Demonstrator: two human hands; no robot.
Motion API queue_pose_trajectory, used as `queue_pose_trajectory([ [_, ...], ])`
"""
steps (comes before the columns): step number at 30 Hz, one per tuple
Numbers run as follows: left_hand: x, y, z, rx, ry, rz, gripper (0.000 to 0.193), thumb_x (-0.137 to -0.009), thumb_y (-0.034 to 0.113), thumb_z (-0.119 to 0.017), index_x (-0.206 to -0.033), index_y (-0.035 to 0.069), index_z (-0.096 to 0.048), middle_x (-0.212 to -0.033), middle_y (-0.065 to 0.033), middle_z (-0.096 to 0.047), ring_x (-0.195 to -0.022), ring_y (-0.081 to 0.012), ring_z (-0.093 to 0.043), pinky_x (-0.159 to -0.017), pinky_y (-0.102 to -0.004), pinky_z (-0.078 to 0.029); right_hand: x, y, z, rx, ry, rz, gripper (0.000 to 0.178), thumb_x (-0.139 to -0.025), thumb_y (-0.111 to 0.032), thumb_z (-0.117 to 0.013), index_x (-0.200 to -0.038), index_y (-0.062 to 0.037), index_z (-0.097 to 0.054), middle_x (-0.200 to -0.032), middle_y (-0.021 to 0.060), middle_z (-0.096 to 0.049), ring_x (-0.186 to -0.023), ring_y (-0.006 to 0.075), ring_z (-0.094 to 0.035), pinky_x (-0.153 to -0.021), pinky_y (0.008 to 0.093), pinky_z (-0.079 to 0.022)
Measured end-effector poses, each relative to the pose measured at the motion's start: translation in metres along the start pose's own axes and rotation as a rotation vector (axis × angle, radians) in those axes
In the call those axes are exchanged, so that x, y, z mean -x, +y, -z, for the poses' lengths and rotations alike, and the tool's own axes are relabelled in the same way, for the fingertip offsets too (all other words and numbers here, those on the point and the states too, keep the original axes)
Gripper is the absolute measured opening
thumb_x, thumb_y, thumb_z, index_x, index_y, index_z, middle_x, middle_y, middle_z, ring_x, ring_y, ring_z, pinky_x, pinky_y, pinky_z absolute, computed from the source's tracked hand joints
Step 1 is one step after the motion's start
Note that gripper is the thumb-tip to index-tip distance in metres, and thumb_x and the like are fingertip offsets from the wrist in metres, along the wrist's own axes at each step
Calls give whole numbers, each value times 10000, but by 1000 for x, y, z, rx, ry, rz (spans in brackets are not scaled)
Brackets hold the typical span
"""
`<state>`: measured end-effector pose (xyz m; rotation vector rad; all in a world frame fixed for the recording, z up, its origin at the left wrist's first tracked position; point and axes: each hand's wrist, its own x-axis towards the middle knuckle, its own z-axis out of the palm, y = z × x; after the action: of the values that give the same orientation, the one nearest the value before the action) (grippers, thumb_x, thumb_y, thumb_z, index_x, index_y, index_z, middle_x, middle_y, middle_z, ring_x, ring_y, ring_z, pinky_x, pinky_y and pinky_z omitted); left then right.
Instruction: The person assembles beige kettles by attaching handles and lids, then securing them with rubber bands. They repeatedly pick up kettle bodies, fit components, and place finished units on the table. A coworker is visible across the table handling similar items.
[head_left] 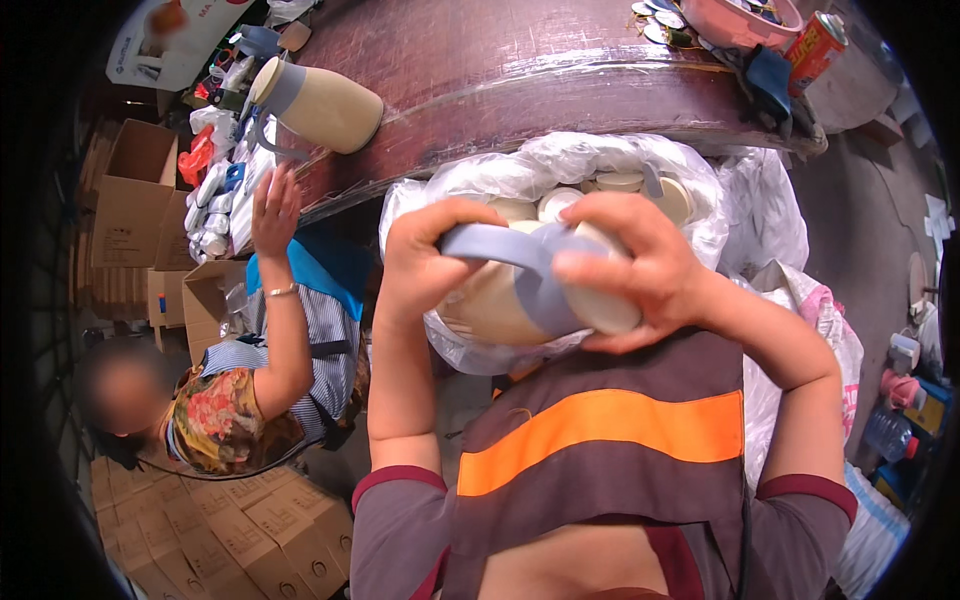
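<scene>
In front of my chest, a cream vacuum jug (490,308) with a grey collar and handle lies tilted on its side. My left hand (425,255) is closed round its grey handle (492,243). At the jug's mouth end, my right hand (645,265) grips a round cream lid (607,305), thumb over the collar; slight blur hides whether the lid is fully seated. Just beyond my hands, a clear plastic bag (450,185) holds several round cream lids (672,203), partly covered by my hands and the jug.
Another cream jug (335,108) lies on the dark red table (480,70). A co-worker's raised hand (276,212) is close to it at left. A pink basin (740,20) and red spray can (818,52) stand far right. Cardboard boxes (240,530) fill the lower left.
</scene>
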<state>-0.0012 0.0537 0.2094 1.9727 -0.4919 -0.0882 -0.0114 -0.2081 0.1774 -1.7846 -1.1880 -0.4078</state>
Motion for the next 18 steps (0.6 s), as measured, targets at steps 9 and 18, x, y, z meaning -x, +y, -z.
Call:
queue_pose_trajectory([
  [9,12,29,-66,-572,71,-215,367,-671,112,-715,-1030,97,-642,-765,-106,-651,-681,-300,-641,-621,-371,-502,0,43,-24,-165,318,-918,775,-802,-478,-663,-1426,-112,-386,-1274,205,-498,-1193,368,-484,-1018,434,-379],
  [18,-7,29,-13,1,69,27,236,-722,12,-741,-942,11,-655,-799,-56,-657,-715,-101,-612,-649,-242,-484,-7,25,21,109,27,-120,622,-782,-436,-680,-1307,-133,-540,-1262,156,-524,-1157,333,-512,-1007,452,-387],
])
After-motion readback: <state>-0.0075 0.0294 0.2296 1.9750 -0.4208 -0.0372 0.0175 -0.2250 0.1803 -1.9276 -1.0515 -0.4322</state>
